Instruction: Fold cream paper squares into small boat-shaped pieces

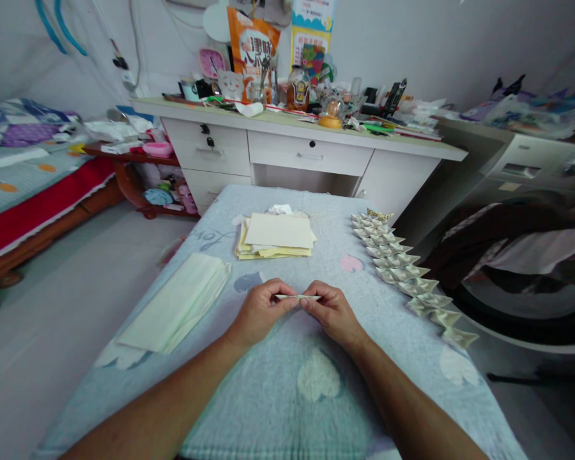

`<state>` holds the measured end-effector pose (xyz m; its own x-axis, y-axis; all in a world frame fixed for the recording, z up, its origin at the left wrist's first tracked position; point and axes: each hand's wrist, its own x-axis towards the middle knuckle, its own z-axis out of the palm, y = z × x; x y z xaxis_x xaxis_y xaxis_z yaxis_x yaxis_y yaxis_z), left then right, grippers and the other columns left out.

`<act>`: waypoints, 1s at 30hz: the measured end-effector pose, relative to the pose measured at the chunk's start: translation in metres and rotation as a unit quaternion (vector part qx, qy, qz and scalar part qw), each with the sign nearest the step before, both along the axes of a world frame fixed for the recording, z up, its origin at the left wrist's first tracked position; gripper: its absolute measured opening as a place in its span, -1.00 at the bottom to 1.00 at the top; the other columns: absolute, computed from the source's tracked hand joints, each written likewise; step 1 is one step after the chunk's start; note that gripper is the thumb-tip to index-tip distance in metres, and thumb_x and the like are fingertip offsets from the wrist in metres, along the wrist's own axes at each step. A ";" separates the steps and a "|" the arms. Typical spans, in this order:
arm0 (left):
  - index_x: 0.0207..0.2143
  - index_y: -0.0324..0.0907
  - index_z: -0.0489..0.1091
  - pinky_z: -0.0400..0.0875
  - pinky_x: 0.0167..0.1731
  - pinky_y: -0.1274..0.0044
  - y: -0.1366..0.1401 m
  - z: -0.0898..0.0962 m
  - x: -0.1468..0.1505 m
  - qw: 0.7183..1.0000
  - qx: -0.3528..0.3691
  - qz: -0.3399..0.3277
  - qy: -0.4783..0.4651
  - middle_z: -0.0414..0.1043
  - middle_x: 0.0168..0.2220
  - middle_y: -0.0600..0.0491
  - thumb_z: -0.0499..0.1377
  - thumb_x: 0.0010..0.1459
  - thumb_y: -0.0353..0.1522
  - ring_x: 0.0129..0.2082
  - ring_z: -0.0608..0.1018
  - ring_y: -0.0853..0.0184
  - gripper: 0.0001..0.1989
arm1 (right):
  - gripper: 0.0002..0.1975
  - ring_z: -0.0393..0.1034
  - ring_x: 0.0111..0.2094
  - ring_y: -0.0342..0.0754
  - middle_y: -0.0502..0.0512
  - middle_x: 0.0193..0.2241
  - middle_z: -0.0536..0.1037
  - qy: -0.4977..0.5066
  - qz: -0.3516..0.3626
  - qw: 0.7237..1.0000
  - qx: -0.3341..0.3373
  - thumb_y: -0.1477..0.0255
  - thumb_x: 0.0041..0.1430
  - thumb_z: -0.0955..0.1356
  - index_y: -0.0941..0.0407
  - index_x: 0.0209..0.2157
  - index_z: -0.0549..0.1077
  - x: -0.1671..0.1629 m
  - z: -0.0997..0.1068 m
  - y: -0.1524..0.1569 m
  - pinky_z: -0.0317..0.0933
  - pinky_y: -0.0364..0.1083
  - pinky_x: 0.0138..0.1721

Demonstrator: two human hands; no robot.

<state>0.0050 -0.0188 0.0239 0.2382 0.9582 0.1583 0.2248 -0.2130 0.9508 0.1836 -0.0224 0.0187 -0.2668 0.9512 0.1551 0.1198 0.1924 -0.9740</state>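
Between my two hands is a small folded piece of paper [293, 296], thin and pale, seen nearly edge-on. My left hand [263, 308] pinches its left end and my right hand [329, 311] pinches the right end, thumbs almost meeting at the middle. Just beyond them lies a stack of cream and yellow paper sheets [280, 231]. A long pile of pale green paper [175, 303] rests left of my left hand. On the right, several folded paper boats [397, 260] stand nested in a row running along the table's side.
A light blue patterned cloth [273, 396] covers the table. Behind it stands a white desk [311, 153] crowded with jars, a clock and a snack bag. A washing machine [522, 169] is close on the right; a bed [43, 182] is at the left.
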 end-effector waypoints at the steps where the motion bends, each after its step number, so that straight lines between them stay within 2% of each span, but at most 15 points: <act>1: -0.45 -0.22 0.47 0.31 -0.40 0.58 0.000 0.000 0.000 1.000 0.010 0.003 0.010 0.46 -0.45 0.07 0.24 0.05 -0.30 -0.42 0.47 0.38 -0.85 | -0.73 0.20 -0.49 -0.18 -0.06 -0.55 0.35 -0.003 -0.001 1.000 0.003 0.22 0.09 0.40 0.14 -0.48 0.46 0.000 0.000 0.000 0.09 -0.18 -0.43; 4: -0.43 -0.22 0.47 0.32 -0.37 0.58 -0.001 0.000 0.000 1.000 0.012 0.006 0.014 0.46 -0.44 0.07 0.24 0.05 -0.30 -0.40 0.48 0.37 -0.86 | -0.75 0.24 -0.47 -0.16 -0.04 -0.53 0.36 -0.021 -0.005 0.999 0.030 0.23 0.11 0.39 0.13 -0.48 0.46 0.001 0.002 -0.001 0.12 -0.18 -0.41; 7: -0.37 -0.22 0.46 0.35 -0.39 0.58 0.000 -0.003 0.000 0.999 -0.041 -0.012 -0.028 0.47 -0.42 0.08 0.25 0.05 -0.28 -0.40 0.49 0.37 -0.83 | -0.77 0.26 -0.46 -0.16 -0.03 -0.52 0.36 -0.047 -0.012 0.997 0.066 0.26 0.14 0.38 0.13 -0.48 0.47 0.001 0.004 -0.001 0.13 -0.18 -0.40; 10: -0.41 -0.24 0.45 0.32 -0.44 0.60 0.001 -0.005 -0.001 0.997 -0.059 -0.022 -0.039 0.45 -0.46 0.10 0.25 0.05 -0.28 -0.46 0.45 0.41 -0.82 | -0.80 0.26 -0.46 -0.17 -0.02 -0.50 0.37 -0.061 -0.009 0.995 0.073 0.29 0.15 0.36 0.13 -0.44 0.47 0.001 0.005 -0.002 0.13 -0.19 -0.42; 15: -0.45 -0.24 0.46 0.29 -0.42 0.60 0.003 -0.004 -0.004 1.000 -0.006 -0.003 0.000 0.44 -0.49 0.10 0.24 0.04 -0.34 -0.46 0.45 0.41 -0.88 | -0.79 0.27 -0.44 -0.16 0.00 -0.47 0.40 -0.043 0.008 0.998 0.040 0.27 0.18 0.34 0.14 -0.37 0.47 -0.001 0.006 -0.003 0.15 -0.19 -0.39; 18: -0.46 -0.22 0.46 0.29 -0.39 0.59 0.002 -0.003 -0.006 0.999 0.044 0.000 0.027 0.43 -0.48 0.09 0.24 0.06 -0.36 -0.43 0.45 0.40 -0.89 | -0.78 0.29 -0.40 -0.14 0.00 -0.48 0.41 -0.041 0.004 0.998 0.046 0.28 0.18 0.33 0.15 -0.40 0.48 -0.001 0.004 -0.001 0.16 -0.17 -0.34; 23: -0.47 -0.21 0.46 0.29 -0.37 0.59 -0.001 -0.002 -0.005 0.993 0.103 0.001 0.061 0.42 -0.47 0.09 0.22 0.11 -0.36 -0.42 0.45 0.41 -0.88 | -0.78 0.26 -0.45 -0.16 -0.03 -0.52 0.38 -0.053 -0.010 0.997 0.059 0.31 0.20 0.32 0.14 -0.43 0.48 -0.001 0.000 0.001 0.12 -0.18 -0.37; 27: -0.46 -0.21 0.44 0.28 -0.38 0.60 -0.003 -0.001 -0.003 0.990 0.116 0.005 0.075 0.40 -0.46 0.10 0.21 0.12 -0.36 -0.43 0.44 0.42 -0.88 | -0.78 0.26 -0.45 -0.17 -0.03 -0.52 0.37 -0.071 -0.018 0.994 0.082 0.34 0.22 0.31 0.15 -0.45 0.46 -0.001 0.000 0.000 0.11 -0.18 -0.37; 30: -0.45 -0.22 0.42 0.27 -0.42 0.61 -0.003 -0.002 -0.001 0.993 0.093 0.004 0.075 0.38 -0.47 0.11 0.21 0.11 -0.34 -0.44 0.42 0.43 -0.87 | -0.78 0.27 -0.44 -0.16 -0.01 -0.52 0.38 -0.095 -0.026 0.989 0.109 0.36 0.23 0.31 0.15 -0.45 0.47 -0.001 0.002 -0.002 0.11 -0.17 -0.36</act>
<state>0.0037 -0.0220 0.0217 0.2652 0.9178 0.2955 0.3630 -0.3790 0.8513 0.1825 -0.0241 0.0211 -0.2615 0.9142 0.3096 0.3119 0.3836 -0.8692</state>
